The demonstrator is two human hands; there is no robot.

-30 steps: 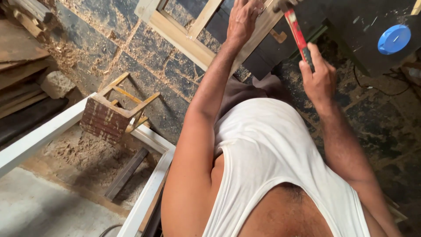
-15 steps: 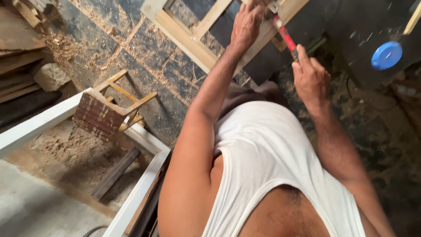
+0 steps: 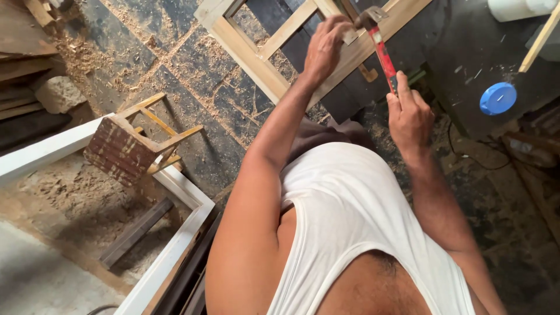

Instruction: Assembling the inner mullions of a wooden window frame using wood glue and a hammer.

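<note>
My right hand (image 3: 410,118) grips the red handle of a hammer (image 3: 382,51), whose metal head is up beside my left hand. My left hand (image 3: 325,48) rests with curled fingers on a pale wooden frame (image 3: 248,49) that lies across a dark work surface; whether it pinches something small I cannot tell. The hammer head sits just above the frame's rail, close to my left fingers. My white sleeveless shirt fills the lower middle of the view.
A small wooden stool (image 3: 134,146) stands at the left on a stone floor strewn with sawdust. A white painted frame (image 3: 175,245) lies at the lower left. A blue round lid (image 3: 497,98) sits on the dark bench at right. Planks (image 3: 23,35) are stacked at the upper left.
The hammer head has come down and left toward my left hand on the frame. The view has shifted, so both hands sit lower in it.
</note>
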